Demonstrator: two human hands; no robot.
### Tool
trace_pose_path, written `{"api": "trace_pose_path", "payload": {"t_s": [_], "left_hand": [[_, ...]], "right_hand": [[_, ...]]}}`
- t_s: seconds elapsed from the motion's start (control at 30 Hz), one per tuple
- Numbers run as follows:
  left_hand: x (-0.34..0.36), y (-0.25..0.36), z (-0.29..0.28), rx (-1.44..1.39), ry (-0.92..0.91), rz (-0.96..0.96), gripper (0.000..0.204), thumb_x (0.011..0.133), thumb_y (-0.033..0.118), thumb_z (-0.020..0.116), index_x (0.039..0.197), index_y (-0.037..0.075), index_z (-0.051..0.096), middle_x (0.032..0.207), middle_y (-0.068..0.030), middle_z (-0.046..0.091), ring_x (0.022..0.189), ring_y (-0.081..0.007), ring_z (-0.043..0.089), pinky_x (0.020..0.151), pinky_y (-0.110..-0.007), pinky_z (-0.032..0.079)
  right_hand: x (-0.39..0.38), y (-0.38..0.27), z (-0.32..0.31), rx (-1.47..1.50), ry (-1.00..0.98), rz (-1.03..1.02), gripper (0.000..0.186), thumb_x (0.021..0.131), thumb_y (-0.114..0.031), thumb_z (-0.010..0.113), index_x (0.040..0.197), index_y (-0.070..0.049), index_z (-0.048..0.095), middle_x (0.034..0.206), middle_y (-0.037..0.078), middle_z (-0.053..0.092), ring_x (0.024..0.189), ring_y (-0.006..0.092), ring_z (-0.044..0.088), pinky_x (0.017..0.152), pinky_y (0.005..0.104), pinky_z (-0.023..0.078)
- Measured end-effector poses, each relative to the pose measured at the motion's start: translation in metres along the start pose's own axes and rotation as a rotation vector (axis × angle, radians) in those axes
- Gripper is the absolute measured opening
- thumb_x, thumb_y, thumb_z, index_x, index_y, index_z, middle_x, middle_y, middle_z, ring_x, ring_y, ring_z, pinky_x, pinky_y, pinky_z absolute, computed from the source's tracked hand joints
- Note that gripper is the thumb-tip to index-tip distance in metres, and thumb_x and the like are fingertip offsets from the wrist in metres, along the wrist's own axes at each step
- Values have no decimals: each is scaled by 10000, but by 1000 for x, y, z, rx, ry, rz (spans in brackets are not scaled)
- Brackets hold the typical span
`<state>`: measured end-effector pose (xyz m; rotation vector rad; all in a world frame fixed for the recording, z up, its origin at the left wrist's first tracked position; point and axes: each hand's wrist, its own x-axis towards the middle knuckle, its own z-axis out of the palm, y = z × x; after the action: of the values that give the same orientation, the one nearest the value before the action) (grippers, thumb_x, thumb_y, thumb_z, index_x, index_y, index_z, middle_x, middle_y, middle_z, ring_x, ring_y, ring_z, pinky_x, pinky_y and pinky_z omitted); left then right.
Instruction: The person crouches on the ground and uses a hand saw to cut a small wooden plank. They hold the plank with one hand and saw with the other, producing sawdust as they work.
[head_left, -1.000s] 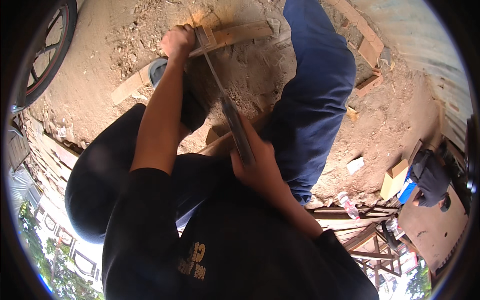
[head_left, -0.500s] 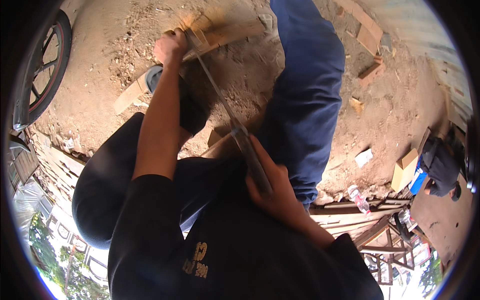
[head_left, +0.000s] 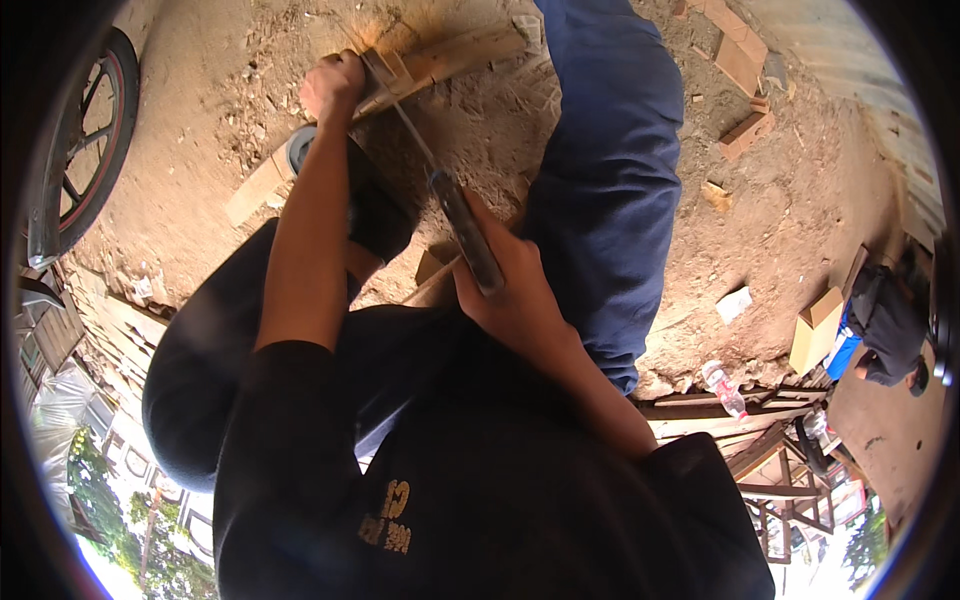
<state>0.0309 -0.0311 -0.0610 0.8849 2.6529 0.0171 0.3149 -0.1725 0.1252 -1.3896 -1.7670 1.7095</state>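
My right hand [head_left: 515, 285] is wrapped around the dark handle of a handsaw [head_left: 465, 230]. The saw's narrow blade points away from me and slightly left, crossing a wooden plank [head_left: 465, 62] low over the ground. My left hand [head_left: 332, 88] is closed on the wood just left of the blade; its fingertips are partly hidden. A small block of wood [head_left: 397, 75] lies against the plank beside the cut. The plank's near-left end [head_left: 258, 190] shows beyond my shoe [head_left: 300, 148], which presses on it.
Brick pieces [head_left: 745, 130] and a white scrap [head_left: 733, 304] lie on the dirt to the right. A motorcycle wheel [head_left: 105, 140] stands far left. At right, a person in dark clothes [head_left: 885, 320] is near a cardboard box [head_left: 816, 330]. A plastic bottle [head_left: 724, 388] rests by stacked boards.
My right hand has pushed the saw forward and left, so the handle is nearer the plank and less blade shows on my side. My left hand stays in place.
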Motion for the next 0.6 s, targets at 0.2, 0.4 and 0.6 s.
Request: {"api": "trace_pose_path", "payload": {"t_s": [0.2, 0.4, 0.6], "left_hand": [[7, -6, -7, 3, 47, 18, 573, 845, 438, 402, 1043, -1, 712, 1070, -256, 679, 1004, -372, 668, 876, -425, 511], [6, 3, -3, -7, 22, 34, 582, 862, 432, 381, 1019, -19, 713, 1052, -256, 683, 980, -376, 668, 876, -431, 505], [-7, -10, -2, -8, 65, 17, 586, 859, 441, 390, 964, -38, 711, 1004, -269, 683, 931, -371, 674, 848, -431, 509]], "right_hand": [[-56, -20, -28, 0, -63, 100, 779, 781, -13, 595, 1490, -99, 286, 877, 260, 654, 696, 440, 641, 632, 458, 543], [-8, -10, -14, 1, -41, 44, 796, 767, -7, 603, 1492, -69, 281, 867, 244, 665, 713, 433, 650, 645, 437, 551], [-50, -19, -25, 61, -63, 90, 786, 765, 10, 589, 1488, -63, 291, 902, 257, 658, 734, 429, 651, 647, 424, 549]]}}
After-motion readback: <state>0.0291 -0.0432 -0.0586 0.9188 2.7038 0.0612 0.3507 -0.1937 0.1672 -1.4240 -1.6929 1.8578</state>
